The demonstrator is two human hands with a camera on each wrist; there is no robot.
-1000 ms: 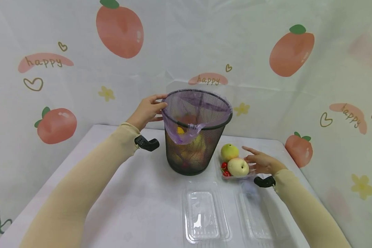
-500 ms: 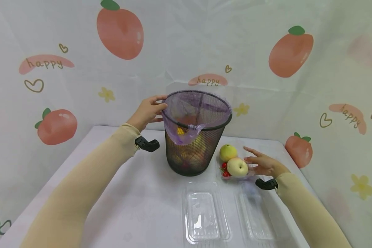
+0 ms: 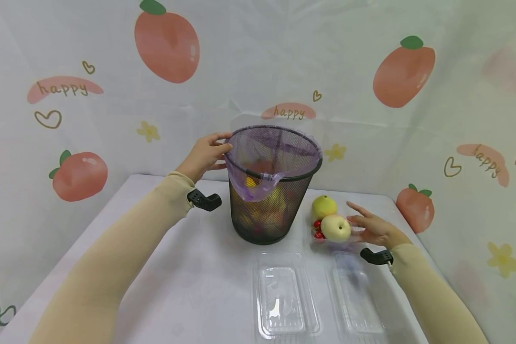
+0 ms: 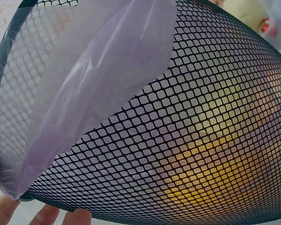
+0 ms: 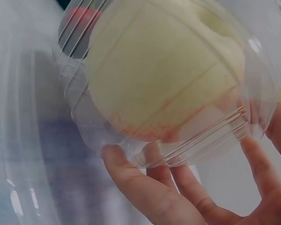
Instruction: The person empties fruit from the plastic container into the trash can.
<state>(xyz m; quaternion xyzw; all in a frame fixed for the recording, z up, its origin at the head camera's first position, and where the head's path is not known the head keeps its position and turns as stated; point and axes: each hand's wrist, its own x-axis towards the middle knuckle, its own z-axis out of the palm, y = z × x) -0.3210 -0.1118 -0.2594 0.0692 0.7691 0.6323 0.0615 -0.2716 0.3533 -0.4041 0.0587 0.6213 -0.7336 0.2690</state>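
Observation:
My left hand point(image 3: 204, 155) grips the rim of a black mesh bin point(image 3: 266, 210) lined with a purple bag point(image 3: 258, 188); fruit shows through the mesh. In the left wrist view the mesh bin point(image 4: 201, 117) and purple bag point(image 4: 84, 93) fill the frame, with fingertips point(image 4: 47, 216) at the bottom. My right hand point(image 3: 371, 229) holds the right end of a clear plastic tray point(image 3: 341, 246) to the right of the bin. The tray carries a green pear point(image 3: 324, 207), a pale apple point(image 3: 336, 228) and red cherries point(image 3: 318, 235). In the right wrist view fingers point(image 5: 145, 192) curl under the tray point(image 5: 98, 136) below the apple point(image 5: 164, 75).
Two empty clear trays point(image 3: 281, 298) point(image 3: 361, 301) lie side by side near the front edge of the white table point(image 3: 176, 267). A printed backdrop with peaches hangs close behind and to both sides.
The right hand and the fruit tray have shifted a little to the right, away from the bin. The left hand and the bin have stayed put.

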